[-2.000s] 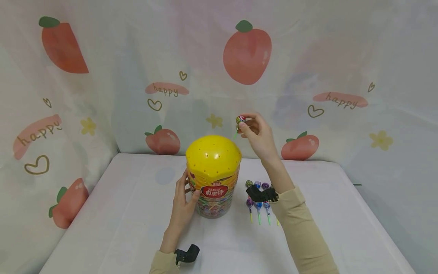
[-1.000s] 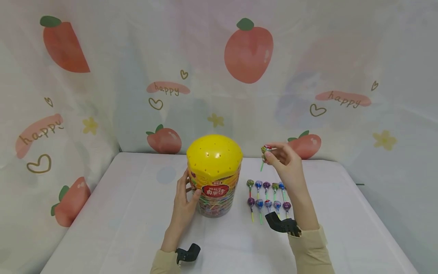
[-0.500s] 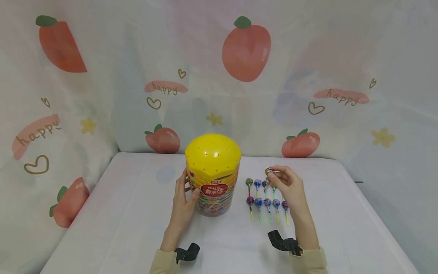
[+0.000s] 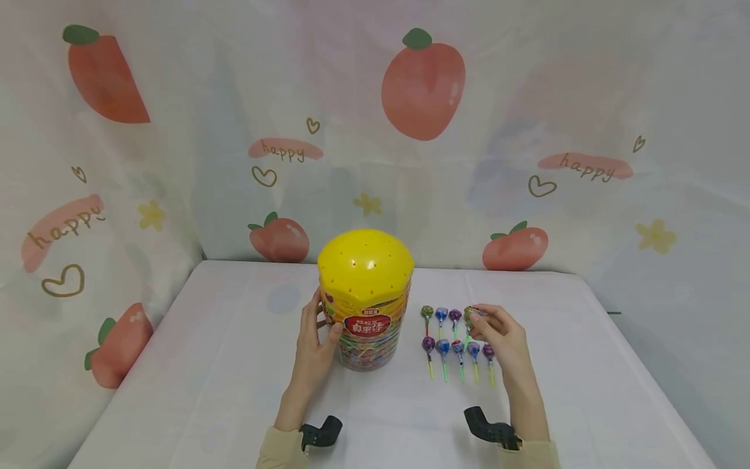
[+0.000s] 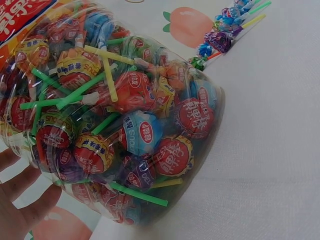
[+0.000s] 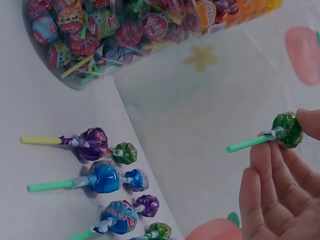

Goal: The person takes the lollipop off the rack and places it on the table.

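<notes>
A clear plastic jar of lollipops (image 4: 368, 348) with a yellow domed lid (image 4: 366, 264) stands upright on the white table. The left hand (image 4: 316, 355) holds the jar's left side, its thumb toward the front and fingers round the side. Between thumb and fingers, the right hand (image 4: 504, 335) pinches a green-wrapped lollipop (image 6: 287, 129) by its head; its green stick (image 6: 247, 145) points away from the palm. In the head view this hand is low over the back row of lollipops, overlapping its right end. A front row of lollipops (image 4: 458, 347) lies nearer, sticks toward the person.
The white-covered table (image 4: 222, 365) reaches back to a fruit-printed curtain (image 4: 340, 98). A black wrist camera (image 4: 322, 433) sits on the left wrist, and another black wrist camera (image 4: 489, 426) on the right.
From beside the jar's lid, the right hand has carried the pinched lollipop right, then down to the back row. The left hand has stayed on the jar.
</notes>
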{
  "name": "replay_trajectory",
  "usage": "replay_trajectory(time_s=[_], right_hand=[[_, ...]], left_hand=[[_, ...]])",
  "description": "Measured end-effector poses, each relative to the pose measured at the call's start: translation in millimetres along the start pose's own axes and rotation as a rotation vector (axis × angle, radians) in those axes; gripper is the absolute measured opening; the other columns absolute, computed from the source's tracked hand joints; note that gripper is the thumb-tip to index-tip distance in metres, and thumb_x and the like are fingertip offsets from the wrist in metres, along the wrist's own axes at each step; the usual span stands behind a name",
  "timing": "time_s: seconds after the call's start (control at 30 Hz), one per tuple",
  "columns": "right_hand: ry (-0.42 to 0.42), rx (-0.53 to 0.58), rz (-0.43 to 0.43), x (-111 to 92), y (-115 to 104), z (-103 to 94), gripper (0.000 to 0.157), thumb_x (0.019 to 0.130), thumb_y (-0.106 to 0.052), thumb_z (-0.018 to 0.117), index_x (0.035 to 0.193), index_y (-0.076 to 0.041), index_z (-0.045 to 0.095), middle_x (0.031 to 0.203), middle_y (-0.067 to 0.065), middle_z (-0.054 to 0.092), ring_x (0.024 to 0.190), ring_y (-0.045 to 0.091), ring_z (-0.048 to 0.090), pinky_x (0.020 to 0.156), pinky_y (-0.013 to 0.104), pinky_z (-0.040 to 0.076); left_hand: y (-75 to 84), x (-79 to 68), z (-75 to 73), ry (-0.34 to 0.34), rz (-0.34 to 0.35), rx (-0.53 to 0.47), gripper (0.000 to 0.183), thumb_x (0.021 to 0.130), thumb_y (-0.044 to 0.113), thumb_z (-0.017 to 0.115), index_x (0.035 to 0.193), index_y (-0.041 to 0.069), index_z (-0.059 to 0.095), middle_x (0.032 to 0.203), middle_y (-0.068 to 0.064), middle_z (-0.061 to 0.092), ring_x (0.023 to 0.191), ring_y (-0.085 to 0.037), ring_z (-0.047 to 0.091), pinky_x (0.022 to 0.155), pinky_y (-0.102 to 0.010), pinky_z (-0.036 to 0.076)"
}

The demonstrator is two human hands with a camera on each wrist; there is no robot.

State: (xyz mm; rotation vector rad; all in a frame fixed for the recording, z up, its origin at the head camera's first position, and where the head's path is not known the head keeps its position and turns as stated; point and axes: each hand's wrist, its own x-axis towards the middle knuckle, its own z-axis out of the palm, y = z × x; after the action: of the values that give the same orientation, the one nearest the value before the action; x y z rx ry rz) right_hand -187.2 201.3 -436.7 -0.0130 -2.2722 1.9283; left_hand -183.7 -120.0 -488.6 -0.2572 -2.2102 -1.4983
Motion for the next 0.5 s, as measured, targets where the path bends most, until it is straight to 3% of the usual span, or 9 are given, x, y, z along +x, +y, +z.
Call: replay_trajectory(time_s=[0.3, 0.5], right_hand=[[-0.014, -0.140, 0.118, 0, 15, -18.9, 0.044, 0.095, -0.029, 0.060, 0.127, 0.001, 0.052, 0.080, -0.018, 0.064, 0.072, 0.002, 0.063, 0.071, 0.018, 0.055], [0.038, -0.218, 0.144, 0, 33, -37.3, 0.048, 0.093, -0.034, 0.061, 0.124, 0.002, 0.056, 0.081, -0.017, 0.066, 0.071, 0.003, 0.064, 0.069, 0.017, 0.055]], left_hand=[[-0.2, -0.1, -0.9, 0.004, -0.012, 0.003, 0.074, 0.094, 0.030, 0.060, 0.154, 0.031, 0.017, 0.145, -0.006, 0.040, 0.130, -0.025, 0.043, 0.100, -0.051, 0.047], [-0.7, -0.1, 0.1, -0.004, -0.024, -0.001, 0.074, 0.093, 0.030, 0.060, 0.154, 0.030, 0.018, 0.144, -0.007, 0.040, 0.129, -0.026, 0.045, 0.100, -0.051, 0.048]])
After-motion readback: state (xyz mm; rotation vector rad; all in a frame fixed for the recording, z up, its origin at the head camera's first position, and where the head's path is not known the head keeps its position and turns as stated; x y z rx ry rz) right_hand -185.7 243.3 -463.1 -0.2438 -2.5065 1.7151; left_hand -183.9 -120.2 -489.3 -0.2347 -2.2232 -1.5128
